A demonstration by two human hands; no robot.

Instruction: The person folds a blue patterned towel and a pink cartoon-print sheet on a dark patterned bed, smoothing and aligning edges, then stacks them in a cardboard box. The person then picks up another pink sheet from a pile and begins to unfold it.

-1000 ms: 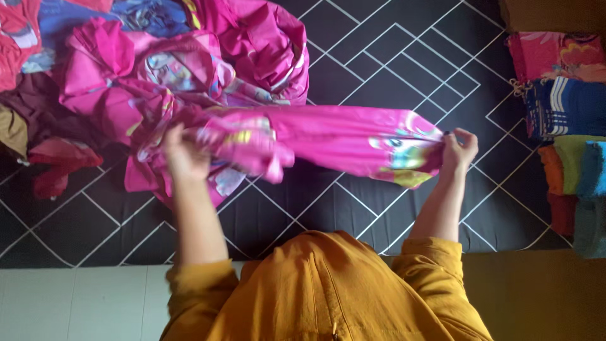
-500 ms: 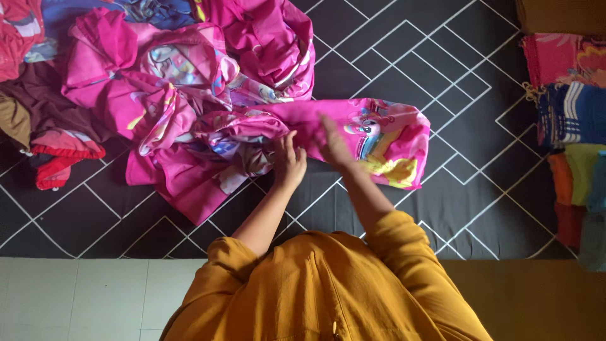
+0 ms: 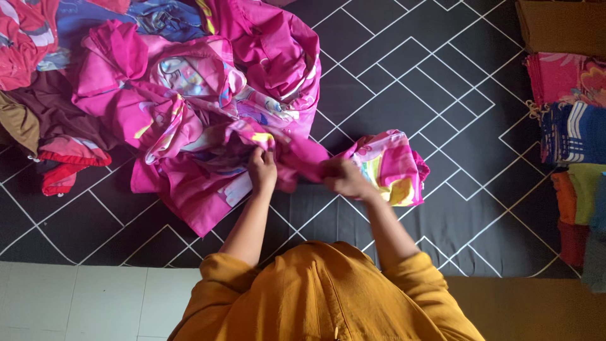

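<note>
Open dark mat point(image 3: 435, 76) lies right of and beyond the pink cloth point(image 3: 385, 164), passable up to the stack of folded cloths point(image 3: 571, 132) at the right edge. Left is blocked by the clothes heap point(image 3: 158, 95). Near mat strip is free.

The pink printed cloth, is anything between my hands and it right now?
No. Both the left hand and the right hand already grip the pink printed cloth directly, with nothing visible between them and the fabric.
</note>
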